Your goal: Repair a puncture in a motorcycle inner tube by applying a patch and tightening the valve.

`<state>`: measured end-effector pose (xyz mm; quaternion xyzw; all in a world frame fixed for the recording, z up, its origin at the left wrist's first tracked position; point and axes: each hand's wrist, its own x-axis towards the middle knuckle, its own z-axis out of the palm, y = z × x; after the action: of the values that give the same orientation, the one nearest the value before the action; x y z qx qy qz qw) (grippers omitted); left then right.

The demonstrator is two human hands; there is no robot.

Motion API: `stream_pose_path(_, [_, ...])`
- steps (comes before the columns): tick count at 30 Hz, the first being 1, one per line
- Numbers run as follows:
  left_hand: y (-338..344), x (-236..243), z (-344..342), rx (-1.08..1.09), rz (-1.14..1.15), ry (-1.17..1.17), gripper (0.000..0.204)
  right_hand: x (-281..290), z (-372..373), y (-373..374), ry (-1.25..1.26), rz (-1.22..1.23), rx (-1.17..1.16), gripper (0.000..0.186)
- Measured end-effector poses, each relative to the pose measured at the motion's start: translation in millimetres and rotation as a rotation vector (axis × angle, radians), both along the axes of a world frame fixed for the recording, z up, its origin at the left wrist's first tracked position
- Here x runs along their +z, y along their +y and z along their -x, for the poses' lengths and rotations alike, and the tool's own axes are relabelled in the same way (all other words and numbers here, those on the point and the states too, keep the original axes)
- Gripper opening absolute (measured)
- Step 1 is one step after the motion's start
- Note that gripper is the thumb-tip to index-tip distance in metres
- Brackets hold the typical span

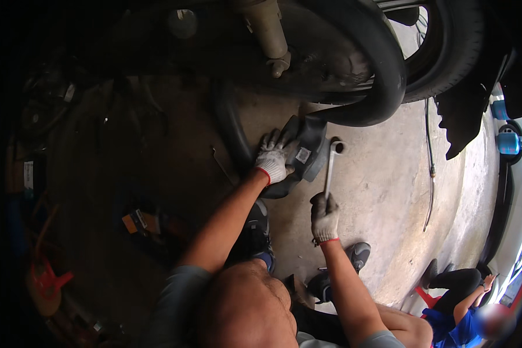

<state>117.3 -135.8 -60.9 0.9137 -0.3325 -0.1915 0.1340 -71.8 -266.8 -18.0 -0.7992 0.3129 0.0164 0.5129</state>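
My left hand [274,158], in a white knitted glove with dark stained fingers, lies spread and flat on a black moulded part [311,142]. A small white label is stuck on that part. My right hand [325,217], in a matching glove, is closed round the shaft of a silver wrench [330,170]. Its round dark head points up and away, to the right of the black part and apart from it. Beside my left hand a dark curved tube-like piece [231,124] runs away from me.
Overhead hang a thick black curved tube [388,64], a grey cylinder [267,29] and a tyre [455,52]. A black hose [431,171] lies on the concrete floor at right. A person in blue [458,316] sits by a white car [519,191]. An orange box [141,222] stands left.
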Motion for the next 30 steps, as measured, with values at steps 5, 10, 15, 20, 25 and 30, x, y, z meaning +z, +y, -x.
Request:
stream_pose_path(5, [7.1, -6.4, -8.1, 0.007, -0.099, 0.051, 0.086, -26.1, -1.5, -5.7, 0.251, -0.227, 0.02, 0.046])
stream_pose_path(10, [6.7, -0.2, -1.7, 0.027, -0.034, -0.012, 0.087, 9.8, -7.0, 10.8, -0.166, -0.1, -0.104, 0.043])
stream_pose_path(15, [8.1, -2.9, -0.8, -0.001, -0.136, 0.003, 0.088, -36.5, -14.1, -12.2, 0.344, -0.309, -0.081, 0.049])
stream_pose_path(20, [7.1, 2.9, 1.5, 0.014, -0.02, -0.006, 0.086, 13.5, -14.1, 2.2, -0.171, -0.13, -0.094, 0.039])
stream_pose_path(25, [3.2, -4.1, -5.2, -0.024, -0.073, -0.039, 0.086, -41.5, -16.2, -20.7, 0.453, -0.342, -0.065, 0.05])
stream_pose_path(30, [10.9, -1.3, -1.4, 0.018, -0.035, -0.021, 0.087, 20.8, -20.5, 9.0, -0.122, -0.197, -0.106, 0.047])
